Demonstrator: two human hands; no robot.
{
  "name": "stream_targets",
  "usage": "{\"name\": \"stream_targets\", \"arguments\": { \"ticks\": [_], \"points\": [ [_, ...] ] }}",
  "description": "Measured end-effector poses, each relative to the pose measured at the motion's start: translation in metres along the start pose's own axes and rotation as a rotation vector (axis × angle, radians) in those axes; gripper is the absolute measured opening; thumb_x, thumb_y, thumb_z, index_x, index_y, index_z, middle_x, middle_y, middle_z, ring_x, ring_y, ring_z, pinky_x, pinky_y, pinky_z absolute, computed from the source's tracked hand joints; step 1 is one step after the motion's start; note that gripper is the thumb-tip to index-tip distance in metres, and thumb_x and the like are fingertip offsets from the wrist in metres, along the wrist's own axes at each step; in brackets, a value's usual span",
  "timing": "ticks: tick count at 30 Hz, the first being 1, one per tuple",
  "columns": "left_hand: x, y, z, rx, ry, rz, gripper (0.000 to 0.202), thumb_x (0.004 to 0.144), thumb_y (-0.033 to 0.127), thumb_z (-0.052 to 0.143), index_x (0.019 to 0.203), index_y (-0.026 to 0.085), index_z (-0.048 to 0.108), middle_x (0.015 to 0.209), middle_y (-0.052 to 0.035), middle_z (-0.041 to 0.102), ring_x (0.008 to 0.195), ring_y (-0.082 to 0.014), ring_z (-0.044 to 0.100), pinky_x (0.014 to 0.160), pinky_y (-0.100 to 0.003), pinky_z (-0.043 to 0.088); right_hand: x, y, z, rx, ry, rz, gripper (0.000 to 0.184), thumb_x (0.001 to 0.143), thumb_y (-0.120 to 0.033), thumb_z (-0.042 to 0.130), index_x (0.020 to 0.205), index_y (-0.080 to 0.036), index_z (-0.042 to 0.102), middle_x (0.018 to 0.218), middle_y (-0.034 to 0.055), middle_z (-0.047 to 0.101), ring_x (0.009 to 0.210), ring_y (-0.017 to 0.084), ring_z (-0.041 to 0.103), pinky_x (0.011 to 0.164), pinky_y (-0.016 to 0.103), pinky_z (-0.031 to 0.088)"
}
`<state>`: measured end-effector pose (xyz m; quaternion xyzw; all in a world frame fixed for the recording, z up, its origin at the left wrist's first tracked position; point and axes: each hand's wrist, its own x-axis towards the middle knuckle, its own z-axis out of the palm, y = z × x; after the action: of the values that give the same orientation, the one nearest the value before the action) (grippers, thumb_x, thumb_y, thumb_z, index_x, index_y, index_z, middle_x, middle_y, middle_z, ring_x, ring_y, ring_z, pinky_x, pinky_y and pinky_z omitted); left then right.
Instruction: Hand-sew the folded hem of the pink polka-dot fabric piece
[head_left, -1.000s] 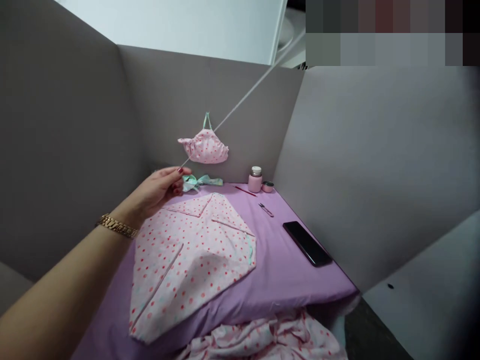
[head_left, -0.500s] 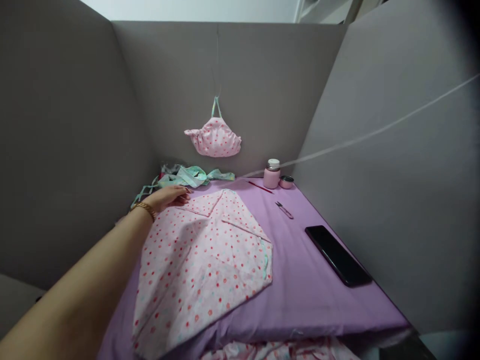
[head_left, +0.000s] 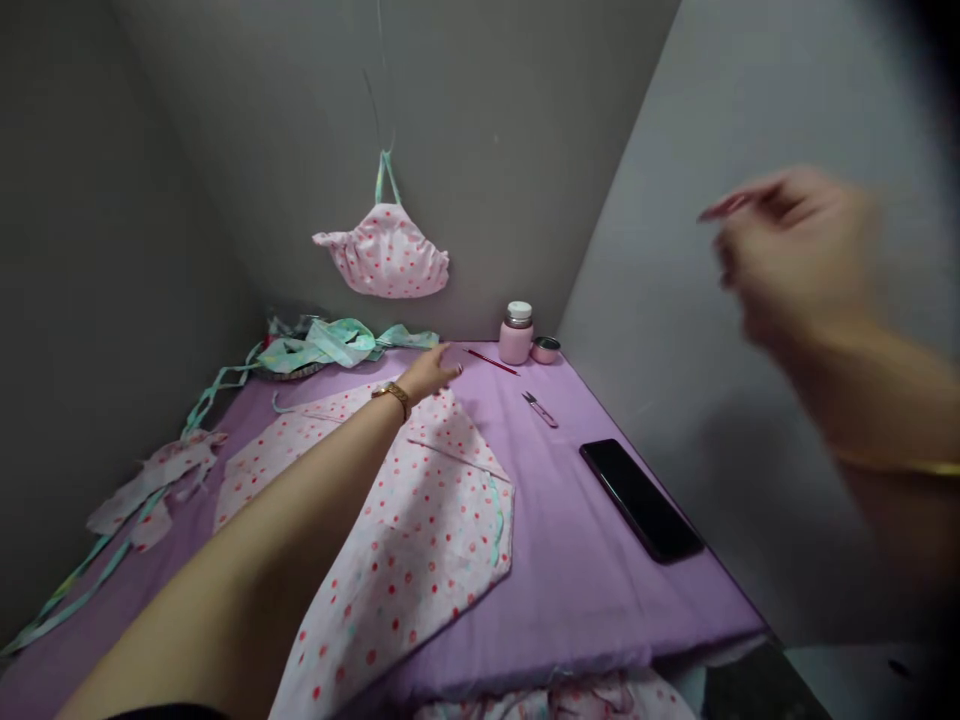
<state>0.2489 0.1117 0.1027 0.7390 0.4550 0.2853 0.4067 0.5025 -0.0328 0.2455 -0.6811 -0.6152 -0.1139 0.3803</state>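
Observation:
My left hand (head_left: pixel 429 374), with a gold band at the wrist, reaches over the far end of a pink dotted fabric piece (head_left: pixel 420 530). Its fingers are stretched out and apart, and whether they touch the cloth is hard to tell. A mint-green strip runs along the cloth's right side. Raised at the right, in front of the grey wall, is my right hand (head_left: pixel 802 255), smeared by motion. Its fingers look pinched together; what they hold, if anything, I cannot make out.
A dotted garment (head_left: pixel 390 255) hangs on the back wall. Mint-green strips (head_left: pixel 337 345) lie below it; dotted scraps (head_left: pixel 169 480) sit left. On the purple cloth (head_left: pixel 570 590) are a pink jar (head_left: pixel 516 335), its small tin (head_left: pixel 546 349), a red pencil (head_left: pixel 491 362), thread snips (head_left: pixel 540 409) and a phone (head_left: pixel 637 500).
My view has turned slightly down and right. My left hand has moved right across the fabric's far end. My right hand has come into view; the white strand stretching rightward no longer shows.

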Motion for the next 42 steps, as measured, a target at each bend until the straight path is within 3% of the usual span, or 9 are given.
{"name": "stream_targets", "arguments": {
  "ticks": [4, 8, 10, 12, 16, 19, 23, 29, 42],
  "points": [
    [-0.034, -0.015, -0.010, 0.299, 0.056, 0.043, 0.044, 0.072, 0.016, 0.065, 0.115, 0.016, 0.052, 0.116, -0.0120, 0.054, 0.107, -0.0279, 0.051, 0.094, -0.045, 0.036, -0.077, -0.001, 0.064, 0.230, -0.233, -0.010, 0.024, 0.086, -0.023, 0.042, 0.086, -0.011, 0.063, 0.078, 0.0058, 0.062, 0.068, 0.011, 0.052, 0.058, 0.024, 0.037],
    [-0.117, -0.021, -0.020, 0.461, 0.122, 0.074, 0.048, 0.080, 0.019, 0.053, 0.127, 0.021, 0.042, 0.130, -0.0121, 0.043, 0.099, -0.0252, 0.057, 0.091, -0.042, 0.039, -0.172, -0.002, 0.116, 0.364, -0.525, 0.059, 0.014, 0.080, -0.025, 0.049, 0.077, -0.016, 0.058, 0.057, -0.0027, 0.053, 0.051, 0.010, 0.046, 0.049, 0.019, 0.033],
    [-0.169, -0.032, -0.009, 0.524, 0.119, 0.078, 0.037, 0.085, 0.022, 0.044, 0.122, 0.021, 0.045, 0.122, -0.0091, 0.052, 0.084, -0.0188, 0.062, 0.081, -0.035, 0.047, -0.202, -0.010, 0.127, 0.406, -0.603, 0.139, 0.013, 0.080, -0.026, 0.050, 0.072, -0.017, 0.054, 0.051, -0.0051, 0.046, 0.046, 0.009, 0.041, 0.045, 0.019, 0.029],
    [-0.218, -0.050, 0.013, 0.585, 0.078, 0.122, 0.032, 0.087, 0.022, 0.040, 0.117, 0.020, 0.050, 0.119, -0.0088, 0.057, 0.098, -0.0194, 0.060, 0.083, -0.032, 0.048, -0.219, -0.023, 0.132, 0.432, -0.656, 0.128, 0.013, 0.081, -0.025, 0.050, 0.071, -0.017, 0.052, 0.049, -0.0056, 0.043, 0.046, 0.009, 0.041, 0.046, 0.019, 0.028],
    [-0.283, -0.073, 0.061, 0.866, -0.051, 0.228, 0.043, 0.086, 0.029, 0.044, 0.128, 0.021, 0.040, 0.133, -0.0097, 0.047, 0.119, -0.0273, 0.045, 0.092, -0.051, 0.042, -0.240, -0.043, 0.142, 0.433, -0.705, -0.097, 0.011, 0.085, -0.022, 0.046, 0.078, -0.018, 0.054, 0.064, -0.0017, 0.056, 0.058, 0.012, 0.052, 0.055, 0.020, 0.035],
    [-0.299, -0.066, 0.070, 0.888, -0.136, 0.156, 0.054, 0.085, 0.032, 0.048, 0.134, 0.020, 0.030, 0.140, -0.0091, 0.037, 0.126, -0.0268, 0.036, 0.098, -0.056, 0.035, -0.258, -0.042, 0.156, 0.337, -0.685, -0.239, 0.017, 0.088, -0.026, 0.042, 0.082, -0.018, 0.056, 0.076, 0.0026, 0.061, 0.069, 0.016, 0.058, 0.062, 0.024, 0.040],
    [-0.315, -0.060, 0.049, 0.740, -0.152, 0.135, 0.046, 0.086, 0.027, 0.046, 0.130, 0.019, 0.038, 0.135, -0.0099, 0.044, 0.123, -0.0246, 0.040, 0.098, -0.051, 0.037, -0.272, -0.031, 0.172, 0.279, -0.622, -0.321, 0.021, 0.090, -0.029, 0.038, 0.090, -0.019, 0.057, 0.085, 0.0042, 0.064, 0.075, 0.018, 0.061, 0.065, 0.026, 0.043],
    [-0.347, -0.095, -0.006, 0.483, 0.212, -0.266, 0.034, 0.085, 0.017, 0.030, 0.103, 0.014, 0.059, 0.100, -0.0129, 0.065, 0.093, -0.0209, 0.060, 0.081, -0.035, 0.047, -0.274, -0.029, 0.172, 0.269, -0.627, -0.307, 0.019, 0.090, -0.028, 0.039, 0.091, -0.020, 0.057, 0.088, 0.0026, 0.064, 0.078, 0.017, 0.061, 0.068, 0.027, 0.045],
    [-0.327, -0.108, -0.041, 0.379, -0.312, -0.191, 0.021, 0.070, 0.011, 0.041, 0.071, 0.017, 0.061, 0.074, -0.0010, 0.059, 0.069, -0.0128, 0.055, 0.062, -0.023, 0.037, -0.269, -0.044, 0.163, 0.267, -0.608, -0.226, 0.015, 0.087, -0.022, 0.044, 0.086, -0.020, 0.059, 0.084, 0.0008, 0.064, 0.077, 0.014, 0.060, 0.069, 0.023, 0.044]
  ]
}}
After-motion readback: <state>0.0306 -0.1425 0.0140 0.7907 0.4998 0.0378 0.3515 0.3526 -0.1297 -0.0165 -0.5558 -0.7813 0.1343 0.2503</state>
